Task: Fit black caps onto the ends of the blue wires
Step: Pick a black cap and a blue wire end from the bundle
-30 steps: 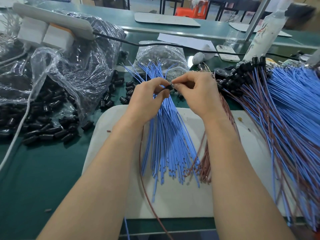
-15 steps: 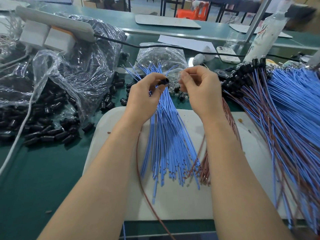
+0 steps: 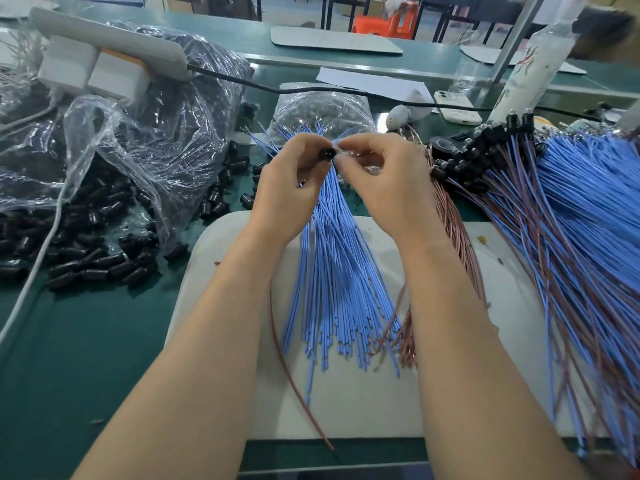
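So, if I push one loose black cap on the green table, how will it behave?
Probably it rolls: the loose black caps look like short round cylinders lying on their sides. Likely light too, since the left hand pinches one cap with fingertips alone. Their glossy surface suggests they may be a little slippery.

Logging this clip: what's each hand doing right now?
Left hand: pinches a black cap.
Right hand: pinches what looks like a blue wire.

My right fingers pinch something too small to make out, just beside the black cap (half buried in my left hand). Far right of the cap, the capped wire pile runs off the picture's edge.
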`<state>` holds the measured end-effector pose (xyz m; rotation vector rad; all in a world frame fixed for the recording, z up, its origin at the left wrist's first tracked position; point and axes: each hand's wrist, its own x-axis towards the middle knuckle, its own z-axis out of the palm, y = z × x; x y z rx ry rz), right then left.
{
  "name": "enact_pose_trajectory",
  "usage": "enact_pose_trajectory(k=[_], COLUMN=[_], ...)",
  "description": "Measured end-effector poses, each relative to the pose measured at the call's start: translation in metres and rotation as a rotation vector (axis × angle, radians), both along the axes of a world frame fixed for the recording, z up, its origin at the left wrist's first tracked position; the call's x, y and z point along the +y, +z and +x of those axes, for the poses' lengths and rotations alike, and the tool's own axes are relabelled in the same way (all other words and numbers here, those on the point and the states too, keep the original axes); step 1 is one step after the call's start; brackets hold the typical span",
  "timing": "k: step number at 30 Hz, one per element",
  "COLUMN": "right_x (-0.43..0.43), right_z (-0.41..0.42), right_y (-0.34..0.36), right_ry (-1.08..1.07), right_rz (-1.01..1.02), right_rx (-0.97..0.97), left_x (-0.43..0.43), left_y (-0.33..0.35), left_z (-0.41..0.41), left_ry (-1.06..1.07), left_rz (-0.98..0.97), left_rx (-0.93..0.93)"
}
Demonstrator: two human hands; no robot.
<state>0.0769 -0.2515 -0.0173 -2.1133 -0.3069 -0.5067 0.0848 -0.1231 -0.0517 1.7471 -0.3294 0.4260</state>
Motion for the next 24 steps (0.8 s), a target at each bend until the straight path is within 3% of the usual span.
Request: enact_pose_trajectory(k=[4,11,15,19,24], right_x=[0.006,0.013,0.01,-0.003,-0.007], right_z=[0.0,-0.003,-0.005,-0.007,-0.01], right_y=[-0.003,-0.003,0.002,0.013,0.017], right_ry=[-0.042,-0.119,-0.059,0.015,0.101], right_rz=[-0.094,-0.109,-0.075,0.037,0.08], right_rx=[-0.031,-0.092,-0.014,0.011,-0.007], left_x=[-0.003,-0.008,-0.006,-0.004,-0.004], left_y=[-0.002,-0.003,-0.003,-0.002,-0.001], left_z=[-0.002,-0.003,-0.002,-0.001,-0.001], left_ry=[0.045,0.358,0.367,0.308,0.311], left_rz=[0.101,0.321,0.255,0.063,0.031], left_rx=[-0.006,-0.061,-0.047,0.021,0.012])
